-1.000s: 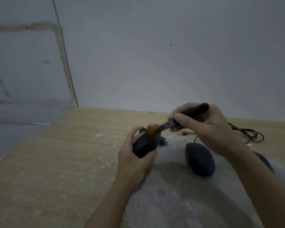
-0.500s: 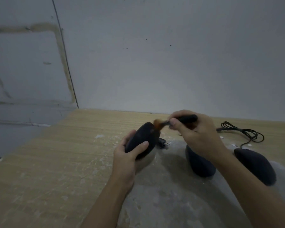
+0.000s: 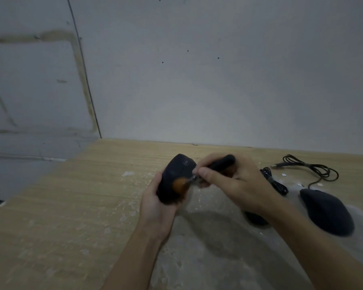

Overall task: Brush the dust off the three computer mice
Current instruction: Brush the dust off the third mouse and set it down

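bristles of the small orange-tipped, black-handled brush [image 3: 199,174] gripped in the right hand [image 3: 235,183] should sweep lightly across the black computer mouse [image 3: 174,181] clasped in the left hand [image 3: 155,208].

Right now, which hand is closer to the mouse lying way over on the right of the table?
The right hand. It hovers with the brush just left of that mouse, its forearm passing beside it. The left hand is farther left, holding another mouse.

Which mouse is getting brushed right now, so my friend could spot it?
Look at the wooden table by the grey wall. Above its middle, the left hand holds a black mouse up, with the orange bristles of the brush on it. The other two mice lie on the table; this one is lifted.
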`<state>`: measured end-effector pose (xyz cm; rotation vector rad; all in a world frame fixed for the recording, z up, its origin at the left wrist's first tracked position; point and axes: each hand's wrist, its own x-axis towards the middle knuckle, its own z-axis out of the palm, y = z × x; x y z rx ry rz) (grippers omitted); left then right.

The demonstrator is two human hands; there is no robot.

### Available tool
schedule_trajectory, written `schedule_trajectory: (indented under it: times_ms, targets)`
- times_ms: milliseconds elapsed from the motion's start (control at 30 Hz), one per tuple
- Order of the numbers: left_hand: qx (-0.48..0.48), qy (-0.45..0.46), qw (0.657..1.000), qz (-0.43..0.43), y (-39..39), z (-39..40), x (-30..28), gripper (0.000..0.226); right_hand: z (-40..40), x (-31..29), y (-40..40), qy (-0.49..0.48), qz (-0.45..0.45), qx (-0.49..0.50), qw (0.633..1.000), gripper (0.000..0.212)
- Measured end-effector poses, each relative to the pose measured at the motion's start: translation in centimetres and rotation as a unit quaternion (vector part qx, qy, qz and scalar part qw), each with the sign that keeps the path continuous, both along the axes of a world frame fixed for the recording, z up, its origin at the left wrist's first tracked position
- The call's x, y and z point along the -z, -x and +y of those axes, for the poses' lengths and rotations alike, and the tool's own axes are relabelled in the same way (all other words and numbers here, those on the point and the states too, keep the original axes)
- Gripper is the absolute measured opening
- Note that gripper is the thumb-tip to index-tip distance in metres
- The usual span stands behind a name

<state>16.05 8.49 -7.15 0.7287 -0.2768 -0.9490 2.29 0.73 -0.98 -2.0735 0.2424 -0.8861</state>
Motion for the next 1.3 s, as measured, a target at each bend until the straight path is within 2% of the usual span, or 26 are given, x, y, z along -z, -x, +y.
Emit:
schedule_trajectory:
  times_ms: [100, 267, 367, 433, 567, 600, 733, 833, 900, 1033, 1200, 1300]
  targets:
    - [-0.002, -0.010, 1.000, 0.012, 0.2, -0.1, -0.2, 0.035, 0.0, 0.4, -0.3, 0.017, -0.050, 0.032, 0.998, 0.018]
    - [0.002, -0.012, 1.000, -0.021, -0.1, -0.1, 0.2, 0.047, 0.8, 0.6, -0.5, 0.003, 0.061, -0.032, 0.998, 0.010]
    - [-0.002, -0.005, 1.000, -0.017, 0.0, -0.1, 0.1, 0.047, 0.8, 0.8, -0.6, 0.018, -0.002, 0.007, 1.000, 0.012]
    - [0.003, -0.007, 1.000, 0.004, 0.0, 0.0, 0.1, 0.051, 1.5, 1.3, -1.2, 0.041, -0.031, 0.011, 0.999, 0.023]
    - [0.017, -0.009, 1.000, -0.003, -0.3, 0.1, 0.3, 0.046, 2.1, 1.7, -1.5, 0.063, 0.064, -0.020, 0.996, 0.016]
    - [0.022, -0.005, 1.000, -0.003, -0.2, 0.0, 0.2, 0.046, 1.9, 1.5, -1.3, 0.063, 0.063, -0.013, 0.996, 0.015]
    - [0.028, 0.015, 0.998, 0.049, 0.0, 0.0, -0.1, 0.049, 1.7, 1.1, -1.3, 0.094, -0.032, 0.009, 0.995, 0.019]
    - [0.036, 0.006, 0.999, 0.020, -0.4, -0.2, 0.5, 0.046, 2.0, 1.4, -1.5, 0.095, 0.063, -0.010, 0.993, 0.019]
    - [0.030, 0.005, 1.000, -0.003, -0.4, -0.1, 0.5, 0.045, 1.6, 1.1, -1.2, 0.078, 0.068, -0.008, 0.995, 0.015]
    - [0.017, 0.029, 0.999, 0.032, -0.2, -0.1, 0.3, 0.039, 0.6, 0.2, -0.6, 0.070, -0.049, 0.044, 0.995, 0.021]
    - [0.029, 0.024, 0.999, 0.006, -0.3, -0.2, 0.6, 0.035, -1.2, 0.2, 0.2, 0.078, 0.022, 0.166, 0.983, 0.016]
    - [0.026, 0.025, 0.999, 0.009, -0.3, -0.4, 0.5, 0.037, -1.6, 0.7, -0.1, -0.008, 0.032, 0.251, 0.968, 0.030]
